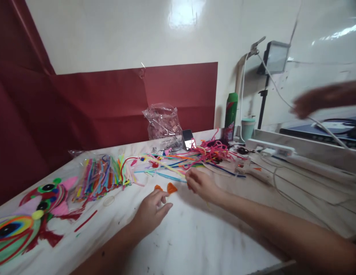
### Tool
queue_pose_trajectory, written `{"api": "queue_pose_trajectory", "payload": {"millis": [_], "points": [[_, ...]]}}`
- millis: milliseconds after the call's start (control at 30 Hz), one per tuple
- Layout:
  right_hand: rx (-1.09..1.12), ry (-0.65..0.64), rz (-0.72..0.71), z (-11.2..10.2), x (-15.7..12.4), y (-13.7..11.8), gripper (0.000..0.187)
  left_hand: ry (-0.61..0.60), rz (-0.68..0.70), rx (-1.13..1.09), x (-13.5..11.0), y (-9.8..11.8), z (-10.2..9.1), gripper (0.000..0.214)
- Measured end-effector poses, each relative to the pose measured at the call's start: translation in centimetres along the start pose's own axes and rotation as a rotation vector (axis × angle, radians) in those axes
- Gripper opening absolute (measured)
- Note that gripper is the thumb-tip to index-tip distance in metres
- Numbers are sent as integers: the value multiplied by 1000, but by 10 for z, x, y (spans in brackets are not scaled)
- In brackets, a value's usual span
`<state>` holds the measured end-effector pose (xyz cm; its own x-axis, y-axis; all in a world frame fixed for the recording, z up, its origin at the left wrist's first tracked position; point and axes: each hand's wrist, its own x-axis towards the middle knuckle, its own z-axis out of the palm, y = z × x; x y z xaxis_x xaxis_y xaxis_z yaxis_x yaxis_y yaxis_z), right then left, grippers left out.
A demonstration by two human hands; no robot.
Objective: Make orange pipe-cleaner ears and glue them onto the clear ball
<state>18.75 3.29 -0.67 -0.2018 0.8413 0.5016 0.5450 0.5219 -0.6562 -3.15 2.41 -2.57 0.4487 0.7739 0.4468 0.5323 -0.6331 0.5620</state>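
My left hand hovers low over the white marble-look table, fingers loosely bent and thumb apart from them. Just beyond its fingertips lie two small orange fuzzy pieces, the left one partly hidden by the fingers. My right hand is closed at the near edge of the loose pipe cleaners. A pale yellow pipe cleaner runs into its fingertips, and a faint yellow end shows below the wrist. Blue pipe cleaners lie just past both hands.
Left stand a bag of colourful pipe cleaners and finished fuzzy faces. Tangled pink strands, a phone, a clear bag and a green bottle are behind. A glue gun and cables lie right. Another person's blurred hand reaches in.
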Motion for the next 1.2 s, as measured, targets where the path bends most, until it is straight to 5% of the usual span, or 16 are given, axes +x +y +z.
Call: {"api": "queue_pose_trajectory", "payload": {"millis": [133,267,433,667,833,1200], "points": [[-12,-164,-120,27,-13,-14,6,72,-276,-505,4,4,1,33],[-44,-203,-151,38,-20,-13,9,135,-334,-719,7,12,-5,30],[-52,-230,-159,34,-22,-10,17,146,-444,-731,8,15,-5,28],[-116,-203,-145,20,-17,-3,20,359,-471,-1009,15,10,-14,30],[-146,-171,-128,16,-13,10,19,455,-476,-995,22,5,-27,32],[-108,-232,-170,20,-16,6,19,324,-477,-943,21,1,-27,24]]}}
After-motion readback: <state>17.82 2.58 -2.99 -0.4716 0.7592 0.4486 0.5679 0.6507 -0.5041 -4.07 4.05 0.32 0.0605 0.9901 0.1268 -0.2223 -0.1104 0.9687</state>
